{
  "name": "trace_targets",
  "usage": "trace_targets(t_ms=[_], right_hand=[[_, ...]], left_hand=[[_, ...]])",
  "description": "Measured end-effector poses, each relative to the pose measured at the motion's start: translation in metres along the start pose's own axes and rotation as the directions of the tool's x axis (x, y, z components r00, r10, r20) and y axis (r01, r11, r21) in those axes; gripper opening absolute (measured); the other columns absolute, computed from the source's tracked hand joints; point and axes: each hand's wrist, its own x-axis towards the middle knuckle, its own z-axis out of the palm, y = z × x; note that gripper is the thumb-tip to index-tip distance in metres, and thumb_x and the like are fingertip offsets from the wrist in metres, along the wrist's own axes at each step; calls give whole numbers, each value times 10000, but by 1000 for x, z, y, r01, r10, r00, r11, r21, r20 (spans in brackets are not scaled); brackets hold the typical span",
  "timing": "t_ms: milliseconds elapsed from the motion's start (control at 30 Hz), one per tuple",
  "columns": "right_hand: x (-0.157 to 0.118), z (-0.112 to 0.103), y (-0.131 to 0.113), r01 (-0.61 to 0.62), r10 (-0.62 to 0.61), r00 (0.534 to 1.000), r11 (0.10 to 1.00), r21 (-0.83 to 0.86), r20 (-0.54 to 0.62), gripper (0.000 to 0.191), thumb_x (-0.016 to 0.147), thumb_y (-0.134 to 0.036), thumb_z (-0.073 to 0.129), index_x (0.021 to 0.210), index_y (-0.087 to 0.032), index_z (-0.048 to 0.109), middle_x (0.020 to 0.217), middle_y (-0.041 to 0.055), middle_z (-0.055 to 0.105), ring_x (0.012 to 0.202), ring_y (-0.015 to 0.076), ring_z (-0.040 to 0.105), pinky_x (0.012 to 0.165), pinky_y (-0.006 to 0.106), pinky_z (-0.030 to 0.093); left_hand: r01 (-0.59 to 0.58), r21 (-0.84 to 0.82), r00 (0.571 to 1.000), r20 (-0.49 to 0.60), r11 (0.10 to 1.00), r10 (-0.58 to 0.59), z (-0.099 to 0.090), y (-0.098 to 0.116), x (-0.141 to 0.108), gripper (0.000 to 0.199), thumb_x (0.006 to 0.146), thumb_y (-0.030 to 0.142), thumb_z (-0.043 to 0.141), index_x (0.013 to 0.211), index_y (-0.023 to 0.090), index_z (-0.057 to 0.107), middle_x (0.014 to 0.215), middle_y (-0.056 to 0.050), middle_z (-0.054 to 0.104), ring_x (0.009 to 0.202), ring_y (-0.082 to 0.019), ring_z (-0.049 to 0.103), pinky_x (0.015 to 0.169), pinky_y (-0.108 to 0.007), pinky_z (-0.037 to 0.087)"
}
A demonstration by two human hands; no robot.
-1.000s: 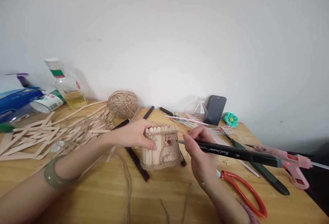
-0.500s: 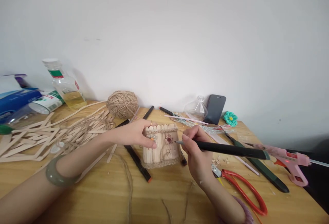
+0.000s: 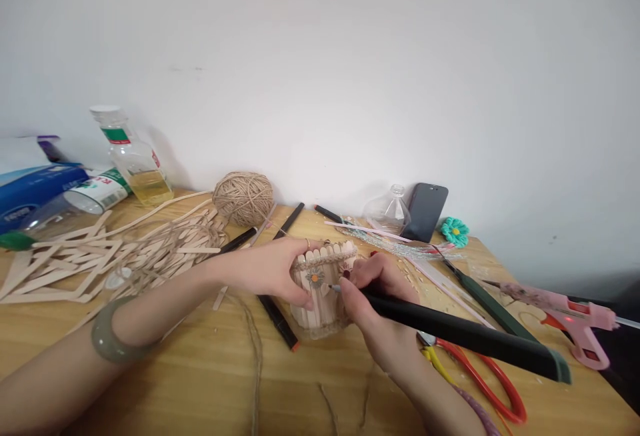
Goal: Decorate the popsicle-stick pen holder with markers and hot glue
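A small popsicle-stick holder with twine around its top and bottom rims is in front of me. My left hand grips its left side, the thumb on the front. On the stick wall shows a drawn flower with an orange centre; a second, reddish one is partly hidden by my right fingers. In a writing grip, my right hand holds a black marker. Its pale tip is at the holder's front, close to the orange-centred flower; whether it touches, I cannot tell.
Popsicle sticks and a twine ball lie at left, by a bottle of yellow liquid. Capped markers lie around the holder. At right are red-handled pliers, a pink glue gun, a phone and a teal flower.
The holder has turned, bringing the orange-centred flower forward. My right hand has moved in closer, with the marker tip shifting left from the reddish flower toward the orange-centred one.
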Motion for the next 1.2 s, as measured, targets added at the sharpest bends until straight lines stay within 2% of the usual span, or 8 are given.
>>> trace_targets(t_ms=[100,200,400,567,733,1200], right_hand=[[-4,2,3,25,-22,998,999,-44,50,230,839,-211,596,674,-231,437,570,-70,422,513,110,375,498,271,309],[-5,2,6,45,-40,997,995,-92,59,234,840,-217,611,685,-235,436,570,-70,432,512,114,376,500,280,309],[-4,1,6,32,-22,997,990,-140,76,207,847,-218,610,718,-242,450,577,-71,429,508,112,387,472,261,310],[-2,3,4,95,-78,993,974,-206,89,224,830,-199,620,694,-235,445,581,-73,476,504,103,410,484,248,336],[-3,3,6,100,-94,995,978,-181,43,226,830,-188,616,700,-235,437,590,-73,452,513,104,393,488,245,326],[-2,6,2,119,-109,992,974,-192,59,255,818,-177,604,666,-233,407,545,-83,424,462,93,363,446,230,308]], left_hand=[[-23,-11,999,-39,1000,22,8,4,-1,483,636,130,709,1100,193,589,1023,-6,677,918,-202,628,749,-254,491],[-29,-8,998,-47,1000,29,12,8,-2,507,631,110,691,1116,198,575,1043,2,671,932,-200,622,756,-246,482],[7,112,995,-97,994,4,13,13,-4,483,622,162,701,1089,217,592,936,27,666,839,-189,611,661,-228,452],[-9,149,996,-83,989,22,13,14,-4,419,638,171,681,1045,220,593,903,35,652,821,-178,600,641,-219,433],[6,177,997,-77,984,8,13,14,-4,437,629,182,672,1057,212,593,904,24,654,796,-180,603,624,-226,434],[-42,233,994,-84,972,63,12,13,-4,380,629,206,687,1000,212,605,869,34,637,788,-173,590,631,-224,415]])
